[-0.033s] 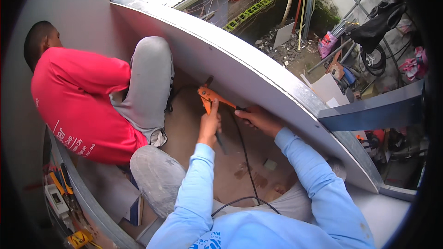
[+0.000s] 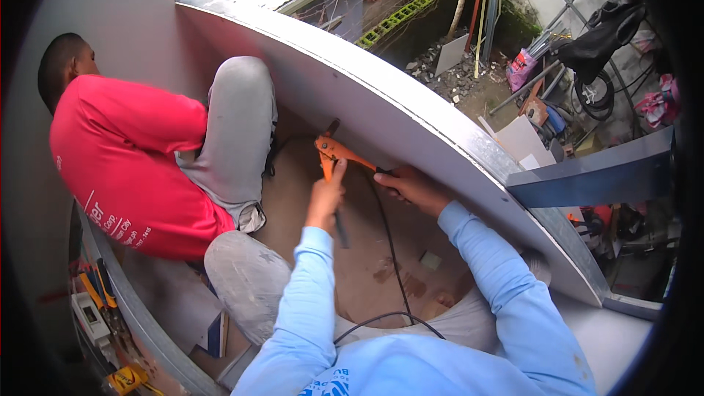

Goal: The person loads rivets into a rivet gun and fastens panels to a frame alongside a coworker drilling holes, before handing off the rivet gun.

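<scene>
An orange two-handled hand riveter point(image 2: 342, 152) with dark grips is in both my hands, its head close to the low white panel point(image 2: 433, 165). My left hand point(image 2: 325, 200) is closed round the lower handle, whose dark end sticks out below the fist. With closed fingers, my right hand point(image 2: 413, 189) grips the black end of the other handle. The dark nose of the tool points at the panel's inner face; whether it touches is too small to tell. Below my hands, a black cable point(image 2: 391, 249) runs across the brown floor point(image 2: 359, 279).
A co-worker in a red shirt point(image 2: 139, 169) sits at the left, knee raised beside the panel. Pliers point(image 2: 110, 297) and a white box-shaped device point(image 2: 89, 319) lie beyond a metal rail point(image 2: 139, 304). A steel beam point(image 2: 594, 169) crosses at right; rubble point(image 2: 447, 77) lies beyond the panel.
My left hand has shifted slightly left with the lower handle, which now stands a little farther from the other one. My right hand and the co-worker have hardly moved.
</scene>
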Available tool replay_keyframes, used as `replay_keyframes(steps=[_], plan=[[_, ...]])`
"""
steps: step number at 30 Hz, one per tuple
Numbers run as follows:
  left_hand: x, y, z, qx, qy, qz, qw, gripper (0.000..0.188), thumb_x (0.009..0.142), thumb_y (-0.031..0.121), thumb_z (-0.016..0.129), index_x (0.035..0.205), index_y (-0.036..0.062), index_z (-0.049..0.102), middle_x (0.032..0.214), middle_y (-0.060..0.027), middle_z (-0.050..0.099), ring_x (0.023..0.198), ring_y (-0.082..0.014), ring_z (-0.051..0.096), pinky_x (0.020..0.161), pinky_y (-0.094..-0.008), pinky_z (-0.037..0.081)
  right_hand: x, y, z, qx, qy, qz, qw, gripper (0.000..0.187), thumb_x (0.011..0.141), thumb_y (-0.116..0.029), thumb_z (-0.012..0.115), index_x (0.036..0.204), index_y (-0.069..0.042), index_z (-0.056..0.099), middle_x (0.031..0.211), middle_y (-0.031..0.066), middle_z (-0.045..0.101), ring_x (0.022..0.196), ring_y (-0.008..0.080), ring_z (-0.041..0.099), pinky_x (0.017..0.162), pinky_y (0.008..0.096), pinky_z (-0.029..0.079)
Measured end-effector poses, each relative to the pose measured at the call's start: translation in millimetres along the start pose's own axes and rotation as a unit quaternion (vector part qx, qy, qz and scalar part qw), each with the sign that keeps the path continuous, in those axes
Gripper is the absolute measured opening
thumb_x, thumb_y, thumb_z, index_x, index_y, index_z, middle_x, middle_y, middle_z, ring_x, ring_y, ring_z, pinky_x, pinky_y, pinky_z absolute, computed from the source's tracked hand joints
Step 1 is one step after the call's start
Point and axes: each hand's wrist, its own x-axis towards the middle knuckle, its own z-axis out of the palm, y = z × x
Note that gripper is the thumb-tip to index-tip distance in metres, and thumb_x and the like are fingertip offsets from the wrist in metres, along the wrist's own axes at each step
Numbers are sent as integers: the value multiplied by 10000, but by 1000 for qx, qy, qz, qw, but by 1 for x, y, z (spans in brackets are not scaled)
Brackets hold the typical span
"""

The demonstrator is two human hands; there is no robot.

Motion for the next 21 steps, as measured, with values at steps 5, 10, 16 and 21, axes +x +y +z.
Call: replay_keyframes(steps=[5, 10, 16, 21], plan=[[15, -4, -34, 267, 62, 143, 951, 476, 922, 445, 727, 774, -5, 688, 664, -72, 611, 635, -195, 580, 648, -385, 450, -4, 1, 11, 0, 15, -73, 997, 436, 1027, -516, 706, 840, -123, 668, 679, -73, 541, 569, 34, 445, 519, 244, 364], [7, 10, -21, 238, 43, 111, 964, 398, 888, 360, 689, 863, -34, 742, 736, -183, 704, 729, -306, 701, 737, -456, 517, -3, 11, -3, 36, 30, -9, 999, 482, 1038, -548, 680, 849, -105, 684, 689, -68, 539, 597, 40, 461, 550, 240, 385], [6, 7, -17, 291, 140, 133, 937, 396, 884, 343, 706, 830, -49, 729, 709, -178, 681, 697, -271, 677, 704, -439, 514, 0, 24, 34, 74, 76, -56, 993, 473, 1039, -555, 681, 913, -99, 690, 720, -79, 543, 618, 35, 452, 551, 240, 365], [6, 18, -34, 285, 86, 131, 946, 357, 861, 323, 726, 853, -33, 757, 724, -138, 713, 705, -187, 690, 673, -393, 509, -11, 9, 34, 164, 17, 8, 986, 439, 1058, -520, 674, 923, -102, 671, 725, -87, 528, 625, 32, 428, 563, 236, 349]])
